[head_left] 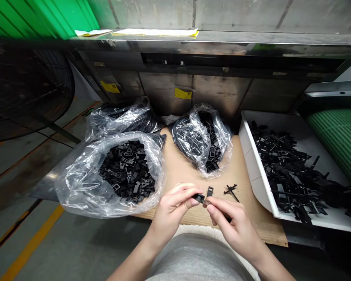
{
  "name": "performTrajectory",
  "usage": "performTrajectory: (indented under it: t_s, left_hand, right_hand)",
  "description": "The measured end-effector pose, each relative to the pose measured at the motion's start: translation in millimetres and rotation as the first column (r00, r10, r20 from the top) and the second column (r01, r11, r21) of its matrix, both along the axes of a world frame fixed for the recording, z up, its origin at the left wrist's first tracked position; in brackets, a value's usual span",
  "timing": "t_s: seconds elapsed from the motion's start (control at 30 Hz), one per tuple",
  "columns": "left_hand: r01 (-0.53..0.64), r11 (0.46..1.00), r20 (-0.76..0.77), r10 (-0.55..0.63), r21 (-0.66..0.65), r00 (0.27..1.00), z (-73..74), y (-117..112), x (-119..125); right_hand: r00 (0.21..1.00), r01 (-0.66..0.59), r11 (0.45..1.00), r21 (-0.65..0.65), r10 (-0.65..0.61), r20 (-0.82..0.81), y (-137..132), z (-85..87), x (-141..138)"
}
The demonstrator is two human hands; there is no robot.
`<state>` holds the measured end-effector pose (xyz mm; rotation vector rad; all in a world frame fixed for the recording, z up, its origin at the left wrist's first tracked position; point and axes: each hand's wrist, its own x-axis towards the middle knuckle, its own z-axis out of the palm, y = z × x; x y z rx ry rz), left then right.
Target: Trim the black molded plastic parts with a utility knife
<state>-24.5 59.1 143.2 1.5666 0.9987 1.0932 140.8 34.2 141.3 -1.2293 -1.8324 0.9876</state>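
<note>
Near the front of the cardboard, my left hand [175, 203] pinches a small black plastic part [198, 197] between thumb and fingers. My right hand [232, 218] is closed around a slim dark-handled tool [227, 217], whose kind I cannot make out. Its brownish tip meets or nearly meets the part. Just beyond the fingertips lies another black plastic piece [210, 191] with a rectangular opening. To its right rests a thin branched black plastic sprue [231, 191].
An open clear bag [84, 175] of black parts stands left, with another bag [119, 117] behind. A third bag [190, 136] sits mid-cardboard [175, 160]. At right are a white bin [261, 175] of black pieces and a green belt [339, 132]. A fan [26, 89] stands left.
</note>
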Motion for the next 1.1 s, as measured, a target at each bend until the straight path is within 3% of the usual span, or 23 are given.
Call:
performTrajectory:
  t_s: [0.1, 0.23, 0.37, 0.47, 0.53, 0.6, 0.67, 0.73, 0.8, 0.87, 0.93, 1.0, 1.1]
  left_hand:
    - [0.019, 0.999, -0.020, -0.018, 0.032, 1.000, 0.9, 1, -1]
    - [0.043, 0.996, -0.048, -0.039, 0.077, 0.998, 2.6, 2, -1]
    - [0.044, 0.995, -0.062, -0.039, 0.085, 0.997, 2.0, 2, -3]
    - [0.049, 0.995, -0.073, -0.043, 0.084, 0.996, 1.8, 2, -3]
    - [0.058, 0.995, -0.087, -0.050, 0.086, 0.995, 2.2, 2, -4]
    - [0.077, 0.993, -0.102, -0.067, 0.095, 0.993, 2.5, 3, -3]
    - [0.098, 0.989, -0.109, -0.086, 0.108, 0.990, 2.5, 4, -3]
    - [0.100, 0.989, -0.102, -0.089, 0.104, 0.991, 2.2, 4, -1]
    - [0.081, 0.993, -0.100, -0.073, 0.081, 0.992, 2.1, 4, 0]
    - [0.055, 0.997, -0.120, -0.048, 0.049, 0.992, 2.5, 4, 0]
    - [0.029, 0.999, -0.155, -0.025, 0.024, 0.988, 3.3, 3, 1]
    - [-0.002, 1.000, -0.174, 0.003, 0.004, 0.985, 4.0, 2, 1]
    - [-0.037, 0.999, -0.160, 0.035, -0.011, 0.986, 4.4, 1, 3]
  right_hand:
    - [1.000, 0.010, 1.000, -0.011, -0.010, -0.019, 1, -0.4, 1]
    - [0.998, 0.059, 0.995, 0.078, -0.057, -0.024, 2, -3.8, 2]
    - [1.000, 0.030, 0.996, 0.087, -0.030, -0.003, 2, -1.1, 2]
    - [1.000, -0.015, 1.000, 0.003, 0.015, -0.023, 4, 2.6, 2]
    - [0.990, -0.075, 0.986, -0.147, 0.056, -0.127, 7, 2.2, 4]
    - [0.938, -0.224, 0.906, -0.359, 0.100, -0.333, 11, -1.7, 8]
    - [0.848, -0.412, 0.770, -0.487, 0.128, -0.514, 16, -7.9, 13]
    - [0.782, -0.540, 0.666, -0.514, 0.172, -0.599, 20, -13.2, 18]
    - [0.750, -0.592, 0.628, -0.505, 0.200, -0.630, 22, -14.7, 23]
    - [0.764, -0.544, 0.682, -0.490, 0.161, -0.624, 21, -11.3, 25]
    - [0.851, -0.366, 0.819, -0.441, 0.103, -0.515, 18, -5.0, 25]
    - [0.951, -0.134, 0.941, -0.311, 0.033, -0.308, 13, 0.3, 22]
    - [0.997, 0.047, 0.996, -0.072, -0.051, -0.058, 5, 0.7, 15]
